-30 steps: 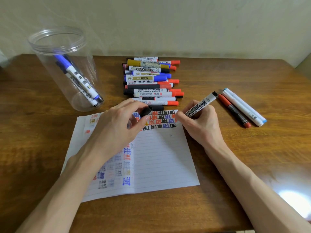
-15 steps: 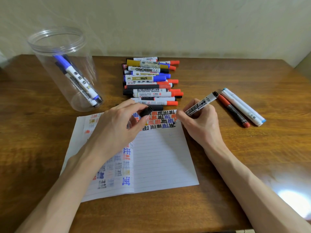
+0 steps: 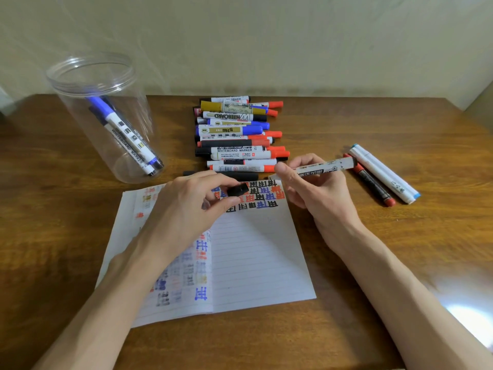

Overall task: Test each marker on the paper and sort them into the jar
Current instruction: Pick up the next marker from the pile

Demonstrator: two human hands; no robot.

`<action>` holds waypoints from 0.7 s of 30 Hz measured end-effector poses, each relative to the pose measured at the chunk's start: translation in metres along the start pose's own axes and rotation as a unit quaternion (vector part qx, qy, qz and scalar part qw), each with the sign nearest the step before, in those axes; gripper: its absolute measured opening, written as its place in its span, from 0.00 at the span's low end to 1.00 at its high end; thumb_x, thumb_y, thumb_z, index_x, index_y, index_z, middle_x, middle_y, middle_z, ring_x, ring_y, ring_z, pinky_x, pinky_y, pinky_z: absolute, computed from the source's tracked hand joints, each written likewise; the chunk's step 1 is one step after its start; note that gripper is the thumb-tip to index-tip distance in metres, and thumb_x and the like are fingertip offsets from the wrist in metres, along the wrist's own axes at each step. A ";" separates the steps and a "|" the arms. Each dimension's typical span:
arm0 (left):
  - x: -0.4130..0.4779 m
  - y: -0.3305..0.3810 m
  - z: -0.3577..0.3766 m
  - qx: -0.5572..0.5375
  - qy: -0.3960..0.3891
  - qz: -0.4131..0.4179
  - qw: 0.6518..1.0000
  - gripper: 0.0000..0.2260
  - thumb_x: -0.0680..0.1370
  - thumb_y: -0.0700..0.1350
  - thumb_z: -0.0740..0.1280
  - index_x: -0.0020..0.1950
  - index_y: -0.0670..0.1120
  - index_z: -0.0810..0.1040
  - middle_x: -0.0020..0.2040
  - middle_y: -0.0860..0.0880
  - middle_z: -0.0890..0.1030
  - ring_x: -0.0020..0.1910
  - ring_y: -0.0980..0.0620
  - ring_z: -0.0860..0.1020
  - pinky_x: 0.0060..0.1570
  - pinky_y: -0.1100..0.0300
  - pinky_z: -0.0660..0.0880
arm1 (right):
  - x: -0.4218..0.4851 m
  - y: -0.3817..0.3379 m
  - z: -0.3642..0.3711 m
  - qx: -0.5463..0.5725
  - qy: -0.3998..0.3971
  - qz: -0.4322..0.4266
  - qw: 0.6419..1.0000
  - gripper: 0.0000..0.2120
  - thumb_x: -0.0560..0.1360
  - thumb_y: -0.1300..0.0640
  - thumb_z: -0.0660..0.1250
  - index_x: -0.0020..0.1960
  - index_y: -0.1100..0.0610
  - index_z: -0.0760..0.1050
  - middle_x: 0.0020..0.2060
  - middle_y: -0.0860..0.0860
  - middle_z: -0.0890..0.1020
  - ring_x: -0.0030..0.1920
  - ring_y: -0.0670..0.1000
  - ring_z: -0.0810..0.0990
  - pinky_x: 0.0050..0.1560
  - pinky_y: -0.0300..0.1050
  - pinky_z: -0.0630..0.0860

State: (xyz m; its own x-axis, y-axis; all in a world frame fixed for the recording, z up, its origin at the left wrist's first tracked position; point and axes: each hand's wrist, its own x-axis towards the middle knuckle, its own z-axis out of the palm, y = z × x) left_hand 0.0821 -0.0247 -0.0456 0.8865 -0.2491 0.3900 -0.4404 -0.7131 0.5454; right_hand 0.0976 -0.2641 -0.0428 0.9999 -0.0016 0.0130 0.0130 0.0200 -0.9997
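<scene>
Black cap (image 3: 238, 189) pinched in left fingers (image 3: 211, 179), right fingers (image 3: 286, 170) gripping white marker (image 3: 328, 166)

A brown wooden bench (image 3: 400, 124) carries a clear jar (image 3: 130, 108) upright at the far left, a heap of markers (image 3: 234, 134) at the far middle, lined paper (image 3: 256, 257) at the near middle, and a red marker (image 3: 372, 182) just beside a white marker (image 3: 384, 173) at the right

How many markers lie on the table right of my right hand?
2: a red-ended marker beside the right hand, and a white blue-tipped marker right of it. None hidden.
</scene>
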 end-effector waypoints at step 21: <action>0.001 0.004 -0.001 -0.039 -0.023 0.009 0.999 0.16 0.78 0.58 0.65 0.61 0.53 0.81 0.50 0.64 0.80 0.44 0.58 0.82 0.39 0.62 0.80 | -0.002 0.003 0.002 0.015 -0.131 0.000 0.991 0.07 0.78 0.57 0.76 0.52 0.59 0.83 0.40 0.56 0.84 0.33 0.52 0.77 0.32 0.40 0.72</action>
State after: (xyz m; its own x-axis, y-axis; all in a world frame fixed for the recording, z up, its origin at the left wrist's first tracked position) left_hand 0.0812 -0.0273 -0.0426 0.8835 -0.2924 0.3661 -0.4639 -0.6555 0.5960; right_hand 0.0955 -0.2620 -0.0457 0.9662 0.2571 0.0216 0.0092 0.0494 -0.9987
